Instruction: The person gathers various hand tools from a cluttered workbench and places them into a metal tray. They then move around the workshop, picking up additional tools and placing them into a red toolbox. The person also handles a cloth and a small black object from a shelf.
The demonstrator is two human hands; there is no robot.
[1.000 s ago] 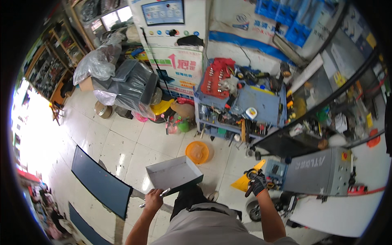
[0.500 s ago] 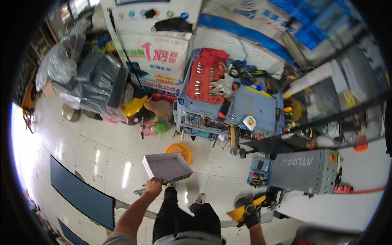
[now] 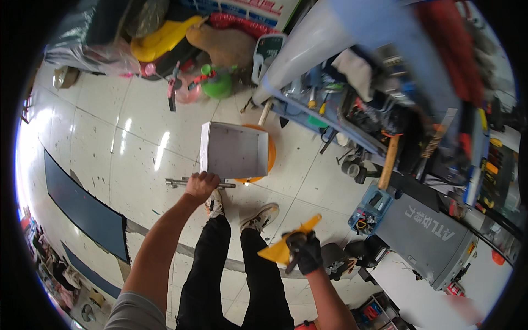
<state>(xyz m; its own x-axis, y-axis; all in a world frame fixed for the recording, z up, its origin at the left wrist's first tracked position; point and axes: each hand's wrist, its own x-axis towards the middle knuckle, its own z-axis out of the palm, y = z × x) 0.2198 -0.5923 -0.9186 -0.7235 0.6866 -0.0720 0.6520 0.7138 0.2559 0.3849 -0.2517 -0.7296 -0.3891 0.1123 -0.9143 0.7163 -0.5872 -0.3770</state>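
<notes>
My bare left hand [image 3: 202,186] is closed at the near left corner of a shallow white-grey drawer-like box [image 3: 234,147]. The box is open at the top, and nothing shows in it. A metal rail [image 3: 177,182] runs along its near side, passing beneath my fingers. An orange round basin [image 3: 270,157] shows partly behind the box, on the floor. My right hand [image 3: 308,254], in a black glove, grips a yellow triangular tool [image 3: 278,251] with a narrow yellow end pointing up to the right. Something dark at the same grip cannot be made out.
A cluttered blue tool cart [image 3: 330,125] stands ahead to the right, a hammer handle [image 3: 389,162] jutting from it. A blue bin [image 3: 372,209] sits beside a grey machine cabinet [image 3: 421,231]. Green and pink spray bottles [image 3: 217,85] stand ahead. A dark panel [image 3: 82,203] lies left.
My view has turned and come closer to the cart. My right hand has brought the yellow tool inward, in front of my leg. My left hand keeps its hold on the box.
</notes>
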